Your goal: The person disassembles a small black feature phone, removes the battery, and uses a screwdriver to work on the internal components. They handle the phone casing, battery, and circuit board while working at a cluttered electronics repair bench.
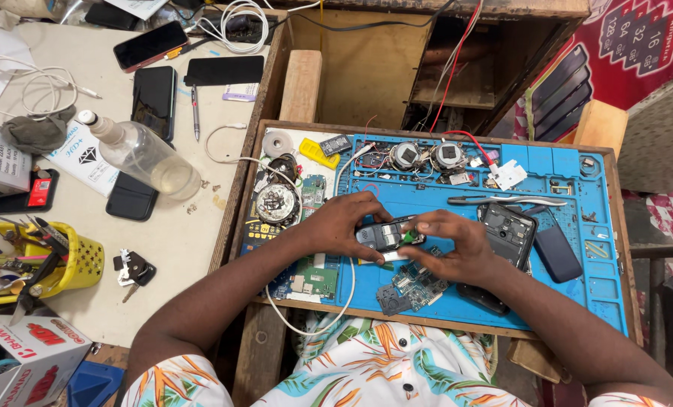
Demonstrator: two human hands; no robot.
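We hold a small dark opened phone body with a green part showing [387, 235] between both grips above the blue silicone repair mat [577, 249]: our left hand [340, 224] closes round its left end, our right hand [457, 245] pinches its right end. A slip, we judge, could drop it onto the loose grey circuit board [410, 290] just below. The black opened phone shell [506, 234] sits just beside the right hand, metal tweezers [502, 200] beyond, and a white cable [344, 298] trails under the left wrist and could snag.

white-red box [27, 362] lower left, dark phone screens [153, 98] upper left
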